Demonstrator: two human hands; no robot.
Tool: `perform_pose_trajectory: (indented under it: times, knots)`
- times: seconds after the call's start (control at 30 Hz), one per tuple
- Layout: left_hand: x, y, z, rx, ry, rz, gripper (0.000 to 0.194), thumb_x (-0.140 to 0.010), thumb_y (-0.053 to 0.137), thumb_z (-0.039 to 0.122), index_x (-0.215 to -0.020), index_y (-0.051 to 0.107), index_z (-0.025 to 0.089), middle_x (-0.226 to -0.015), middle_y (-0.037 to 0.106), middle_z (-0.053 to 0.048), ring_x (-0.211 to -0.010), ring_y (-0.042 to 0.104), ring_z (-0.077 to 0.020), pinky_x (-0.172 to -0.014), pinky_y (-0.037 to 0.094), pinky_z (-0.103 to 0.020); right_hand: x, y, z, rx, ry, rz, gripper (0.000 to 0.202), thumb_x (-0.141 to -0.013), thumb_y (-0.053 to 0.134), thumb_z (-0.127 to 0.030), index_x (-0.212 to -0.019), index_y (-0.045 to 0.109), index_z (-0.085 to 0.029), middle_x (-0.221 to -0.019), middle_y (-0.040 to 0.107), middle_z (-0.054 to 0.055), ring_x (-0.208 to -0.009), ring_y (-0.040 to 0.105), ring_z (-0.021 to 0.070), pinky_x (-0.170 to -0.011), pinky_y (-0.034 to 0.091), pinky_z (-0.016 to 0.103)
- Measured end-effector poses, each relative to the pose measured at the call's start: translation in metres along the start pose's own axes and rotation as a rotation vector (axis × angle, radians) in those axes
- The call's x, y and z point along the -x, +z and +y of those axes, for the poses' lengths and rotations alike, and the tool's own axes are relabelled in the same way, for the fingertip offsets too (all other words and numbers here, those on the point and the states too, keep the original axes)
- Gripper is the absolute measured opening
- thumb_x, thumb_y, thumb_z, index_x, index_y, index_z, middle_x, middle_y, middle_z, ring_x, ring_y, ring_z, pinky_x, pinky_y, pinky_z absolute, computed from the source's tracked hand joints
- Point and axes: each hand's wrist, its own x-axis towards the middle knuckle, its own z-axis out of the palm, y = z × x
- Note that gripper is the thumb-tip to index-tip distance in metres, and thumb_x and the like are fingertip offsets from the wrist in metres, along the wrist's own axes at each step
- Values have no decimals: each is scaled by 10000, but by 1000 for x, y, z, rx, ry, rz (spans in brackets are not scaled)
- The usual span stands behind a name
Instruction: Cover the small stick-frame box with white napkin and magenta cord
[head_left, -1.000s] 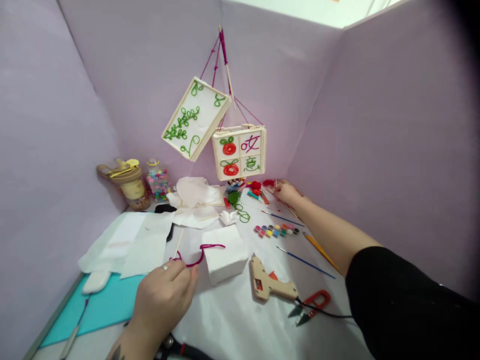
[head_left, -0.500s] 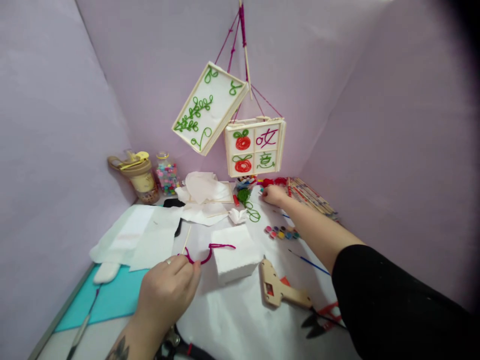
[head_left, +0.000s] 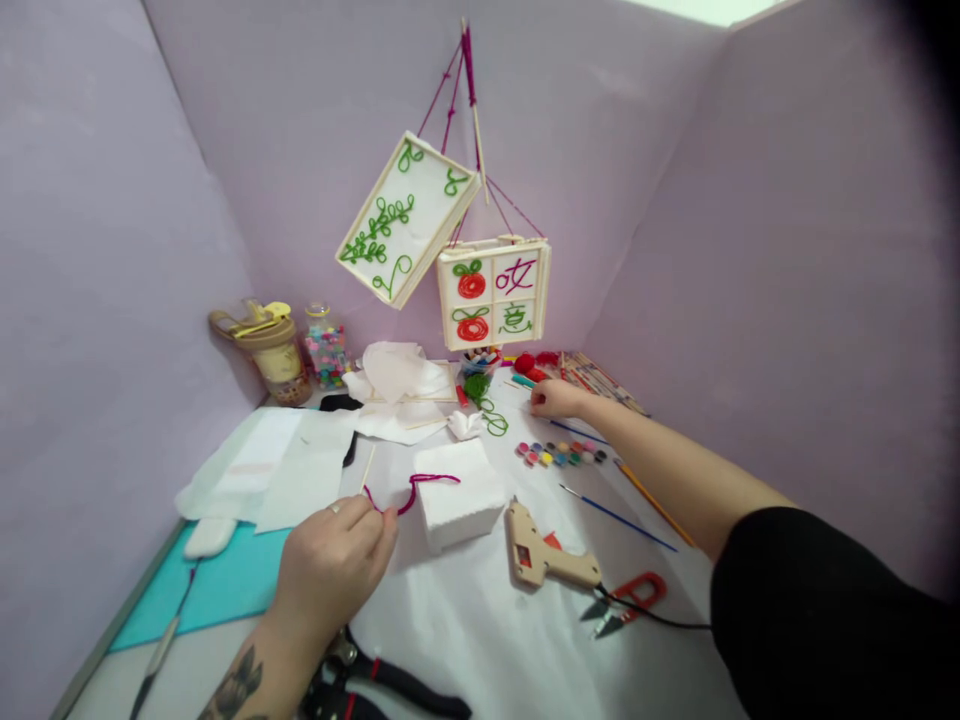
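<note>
My left hand [head_left: 341, 560] is closed on a length of purple yarn [head_left: 405, 508], whose free end lies over the top of a white box-like block [head_left: 463, 490]. A thin wooden stick [head_left: 367, 468] juts up from behind the same fingers; whether they grip it too is hidden. Over at the back right, my right hand [head_left: 556, 398] has its fingers curled together low over the table, beside a teal pen [head_left: 523, 380]. What lies in those fingers, if anything, is too small to make out. A beige glue gun [head_left: 547, 550] rests between my arms.
Two framed paper lanterns [head_left: 495, 295] hang above the back. Paint pots [head_left: 559, 454], a blue brush [head_left: 619, 520], red snips [head_left: 626, 603] and black-handled pliers [head_left: 409, 690] lie about. White sheets [head_left: 292, 470], a lidded cup [head_left: 274, 355] and a bead jar [head_left: 326, 350] stand left. Green yarn [head_left: 478, 388] lies behind.
My right hand has drawn back and slightly right, uncovering the teal pen. The whole view has shifted a little, with more of the snips and pliers showing. My left hand keeps the yarn.
</note>
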Motion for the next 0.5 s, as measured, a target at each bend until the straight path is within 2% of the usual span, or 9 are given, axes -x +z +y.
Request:
perform_pose_trajectory:
  times: [0.17, 0.3, 0.5]
  knots:
    - [0, 3, 3, -10, 30, 19, 346, -901, 549, 189, -558, 509, 205, -541, 515, 7, -512, 498, -152, -522, 367, -327, -10, 3, -15, 34, 9, -21, 215, -941, 597, -343, -1022, 653, -152, -1047, 668, 59, -918, 645, 184, -832, 544, 383]
    - [2, 5, 4, 14, 36, -14, 352, -906, 538, 189, -554, 520, 197, -543, 506, 4, -502, 497, -147, -514, 362, -326, -24, 5, -26, 50, 46, -11, 238, -944, 596, -326, -1105, 635, -154, -1131, 646, 85, -966, 640, 197, -851, 547, 395]
    - [4, 4, 4, 41, 27, -24, 359, -906, 541, 185, -548, 515, 192, -547, 506, 2, -506, 506, -140, -523, 368, -317, -19, 1, -17, 6, 82, 101, 252, -950, 587, -322, -1142, 622, -161, -1163, 636, 90, -978, 640, 198, -851, 551, 401]
